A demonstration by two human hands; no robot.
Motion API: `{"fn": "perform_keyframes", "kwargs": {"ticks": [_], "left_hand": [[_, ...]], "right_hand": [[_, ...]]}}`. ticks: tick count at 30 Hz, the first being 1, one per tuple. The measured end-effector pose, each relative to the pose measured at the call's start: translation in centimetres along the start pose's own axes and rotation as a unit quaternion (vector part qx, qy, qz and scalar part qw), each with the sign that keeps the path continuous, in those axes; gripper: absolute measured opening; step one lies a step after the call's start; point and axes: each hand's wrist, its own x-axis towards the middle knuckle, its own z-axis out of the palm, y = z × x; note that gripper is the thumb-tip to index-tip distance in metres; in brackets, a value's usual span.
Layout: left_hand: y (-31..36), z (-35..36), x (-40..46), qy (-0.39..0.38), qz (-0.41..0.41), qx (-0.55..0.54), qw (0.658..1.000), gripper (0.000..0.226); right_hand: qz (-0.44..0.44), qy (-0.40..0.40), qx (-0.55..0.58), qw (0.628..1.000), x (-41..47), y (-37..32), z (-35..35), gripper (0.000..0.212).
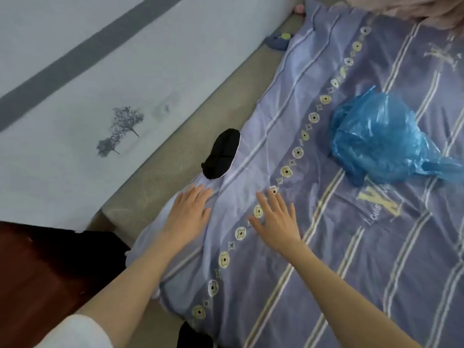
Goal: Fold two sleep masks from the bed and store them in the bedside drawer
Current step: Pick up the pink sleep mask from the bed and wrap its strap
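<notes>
Black sleep mask (pixel 222 153) lies bunched at the quilt's (pixel 288 222) edge, at eleven o'clock from the left hand (pixel 190 212), its strap hard to make out. Both hands press flat, fingers spread, holding nothing; right hand (pixel 275 221) just beside. Dark fabric (pixel 194 335) at the bottom edge is cut off. Blue plastic bag (pixel 376 139) hides its contents.

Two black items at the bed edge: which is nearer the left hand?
The black mask, just beyond the left hand fingertips beside the wall. The other black item sits at the bottom frame edge, partly cut off.
</notes>
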Motion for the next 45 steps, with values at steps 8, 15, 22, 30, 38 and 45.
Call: {"fn": "perform_keyframes", "kwargs": {"ticks": [8, 15, 22, 30, 38, 45], "left_hand": [[-2.8, 5.5, 11.0, 0.049, -0.003, 0.009, 0.999, 0.049], [-3.6, 3.5, 13.0, 0.123, -0.049, -0.007, 0.991, 0.02], [-1.3, -3.1, 9.8, 0.138, -0.06, -0.156, 0.976, 0.018], [4.6, -11.2, 2.7, 0.093, 0.01, -0.29, 0.952, 0.049], [11.4, -18.5, -2.5, 0.061, 0.132, -0.438, 0.887, 0.011], [14.2, -21.3, -5.2, 0.147, 0.163, -0.375, 0.901, 0.004]], "right_hand": [[-0.023, 0.006, -0.011, 1.0, 6.2, 0.5, 8.1, 0.07], [-0.018, -0.036, 0.005, 0.999, 6.6, 0.7, 7.6, 0.071], [0.02, -0.063, 0.133, 0.989, 5.5, -2.3, 1.1, 0.068], [0.026, 0.064, 0.452, 0.89, -2.1, -7.0, -11.0, 0.06], [-0.001, 0.093, 0.577, 0.811, -10.3, -8.5, -18.4, 0.083], [-0.051, 0.147, 0.65, 0.744, -14.5, -9.4, -21.0, 0.03]]}}
